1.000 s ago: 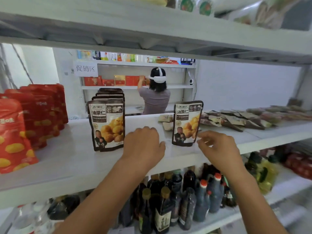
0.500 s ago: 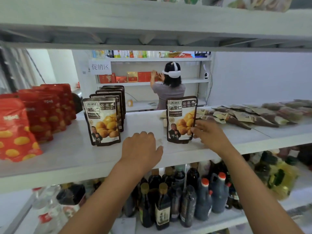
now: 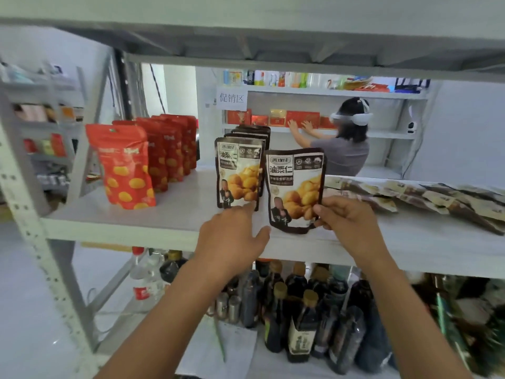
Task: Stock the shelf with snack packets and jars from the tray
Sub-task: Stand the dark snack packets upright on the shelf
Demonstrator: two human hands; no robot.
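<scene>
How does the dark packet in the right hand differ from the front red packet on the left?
The dark packet is brown and white with a photo of yellow nuts; the red packet is red with yellow shapes. The dark packet is pinched at its lower corner by the right hand; the red packet stands free. Both are upright pouches on the same shelf.

- The dark packet [image 3: 295, 187] pinched in my right hand [image 3: 347, 225] reads "油栗仁" in large characters; the small brand box above them is too blurred to read.
- The front packet [image 3: 237, 173] of the row at its 9 o'clock bears the same "油栗仁".
- At 12 o'clock, a white paper sign [image 3: 231, 99] on the far shelving [image 3: 388, 134] reads "促销区".
</scene>
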